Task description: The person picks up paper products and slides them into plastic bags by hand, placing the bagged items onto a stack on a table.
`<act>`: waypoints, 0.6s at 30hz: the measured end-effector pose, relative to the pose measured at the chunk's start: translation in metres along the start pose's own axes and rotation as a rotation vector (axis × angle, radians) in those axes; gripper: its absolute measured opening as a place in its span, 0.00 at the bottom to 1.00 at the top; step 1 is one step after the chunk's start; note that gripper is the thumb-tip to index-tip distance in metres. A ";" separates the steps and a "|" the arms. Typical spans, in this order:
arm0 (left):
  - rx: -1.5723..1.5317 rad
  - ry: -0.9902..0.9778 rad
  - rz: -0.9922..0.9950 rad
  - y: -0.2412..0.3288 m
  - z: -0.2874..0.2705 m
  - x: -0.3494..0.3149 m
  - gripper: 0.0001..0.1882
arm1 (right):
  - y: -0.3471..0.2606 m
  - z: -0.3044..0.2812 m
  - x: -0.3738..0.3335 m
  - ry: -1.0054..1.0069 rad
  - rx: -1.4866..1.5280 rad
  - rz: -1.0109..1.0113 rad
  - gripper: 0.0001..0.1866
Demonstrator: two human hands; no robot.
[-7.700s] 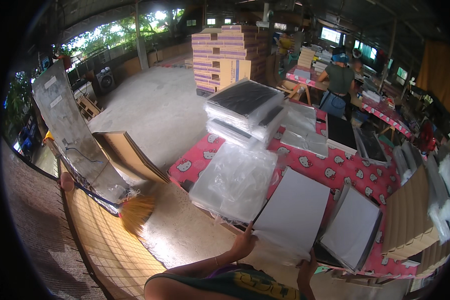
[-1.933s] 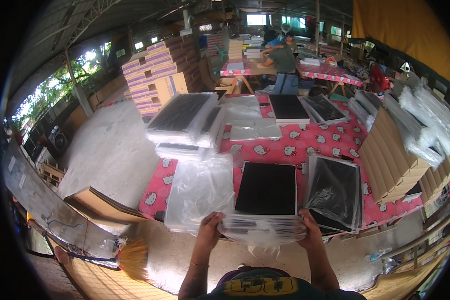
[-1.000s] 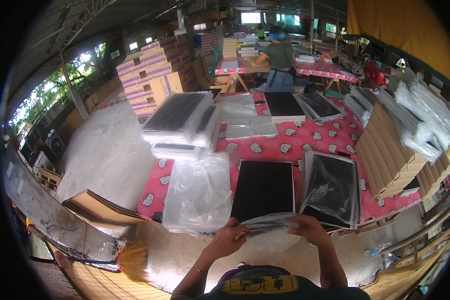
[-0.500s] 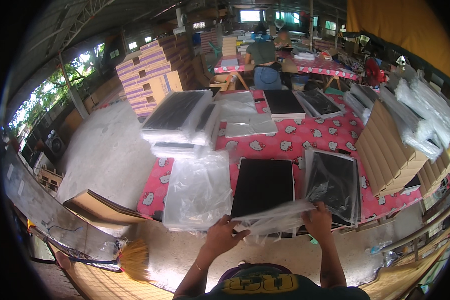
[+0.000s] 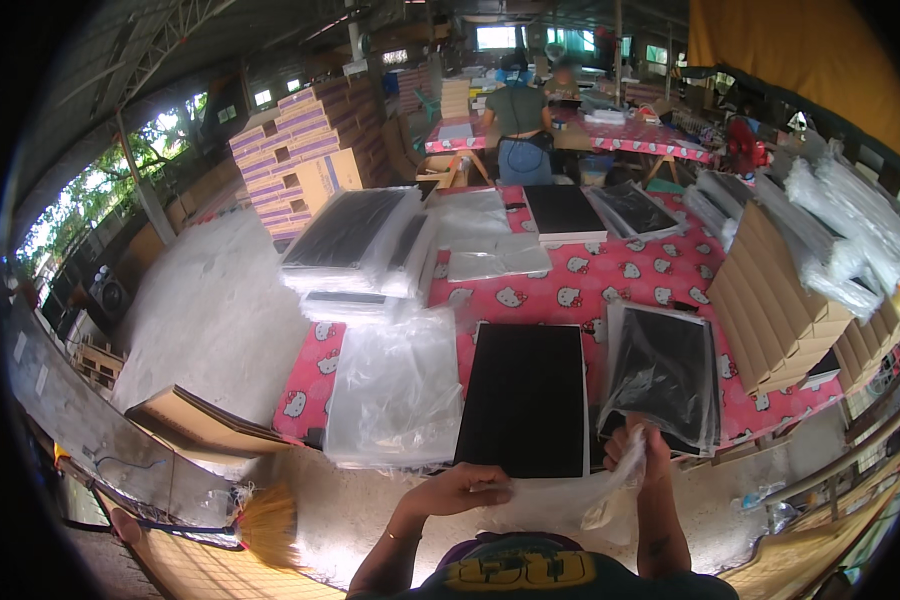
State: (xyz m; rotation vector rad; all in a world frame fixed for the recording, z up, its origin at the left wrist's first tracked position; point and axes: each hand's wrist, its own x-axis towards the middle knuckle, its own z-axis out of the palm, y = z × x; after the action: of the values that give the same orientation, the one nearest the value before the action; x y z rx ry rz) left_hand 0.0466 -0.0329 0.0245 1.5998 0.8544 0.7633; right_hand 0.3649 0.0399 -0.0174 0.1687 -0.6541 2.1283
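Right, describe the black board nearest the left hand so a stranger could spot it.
Find the nearest pink cartoon-print table. At its near edge, just beyond the left hand, lies the black board, between a clear plastic pile and plastic-covered boards. Unlike the boards on its right, its black face has no plastic over it.
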 end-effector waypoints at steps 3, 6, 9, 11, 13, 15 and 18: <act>-0.226 0.311 0.094 -0.011 -0.009 -0.008 0.10 | -0.009 -0.001 -0.011 0.074 -0.749 0.215 0.11; -0.788 0.494 0.304 0.007 -0.012 0.000 0.10 | -0.005 -0.005 -0.008 -0.018 -1.436 0.633 0.12; -0.839 0.402 0.071 0.001 -0.012 -0.003 0.14 | 0.008 -0.020 -0.015 0.079 -0.918 0.286 0.11; -0.664 0.153 0.062 -0.008 -0.011 -0.009 0.17 | 0.012 -0.013 -0.010 0.294 -0.529 -0.003 0.12; -0.013 0.044 0.065 -0.008 0.001 -0.005 0.17 | 0.007 0.002 -0.001 0.570 -0.240 -0.206 0.14; 0.273 -0.143 -0.218 0.008 0.001 0.003 0.16 | 0.004 0.008 -0.012 0.523 -0.198 -0.100 0.14; -0.225 0.323 -0.053 -0.025 -0.003 -0.005 0.14 | -0.010 0.000 -0.014 0.113 -0.703 0.264 0.13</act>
State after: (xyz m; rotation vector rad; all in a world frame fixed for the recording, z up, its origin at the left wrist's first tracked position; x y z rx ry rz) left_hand 0.0383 -0.0329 0.0006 1.2688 0.9984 1.0594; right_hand 0.3808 0.0348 -0.0181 -0.4401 -1.3644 1.9970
